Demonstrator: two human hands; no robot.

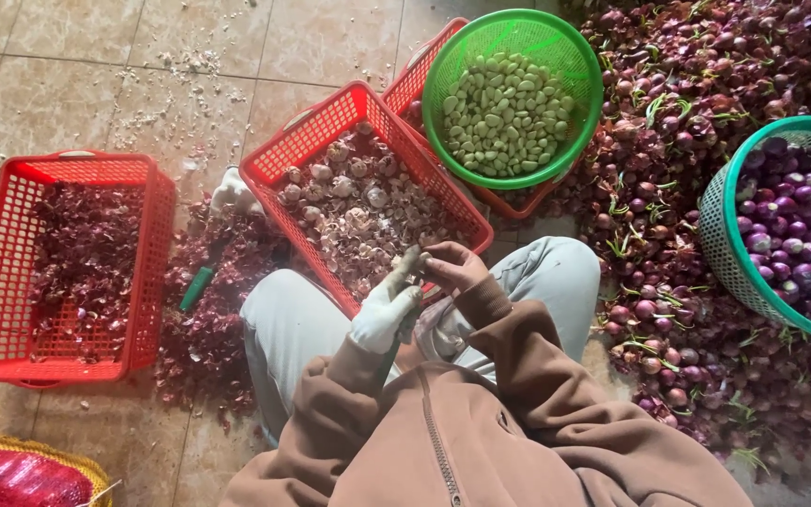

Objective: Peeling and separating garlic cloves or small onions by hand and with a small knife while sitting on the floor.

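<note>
- Brown sleeves point(518, 376) reach forward from the lap; both forearms bend inward so the hands meet just at the near corner of the middle red basket point(279, 202).
- Left hand point(385, 314), in a white glove, is curled around a dark handle, likely a small knife point(404, 319); its blade end is hidden.
- Right hand point(455, 266), bare, pinches a small pale clove point(412, 263) at its fingertips, touching the gloved fingers.
- That middle red basket holds papery garlic skins and husks point(359, 211).
- Left of it, a second red basket point(152, 244) carries purple onion peel; a green-handled tool point(196, 286) lies on the floor between them.
- Beyond it, a round green basket point(443, 66) of peeled cloves sits on another red basket.
- Right of it lies a heap of red shallots point(668, 141) and a teal basket point(720, 230) of peeled ones.
</note>
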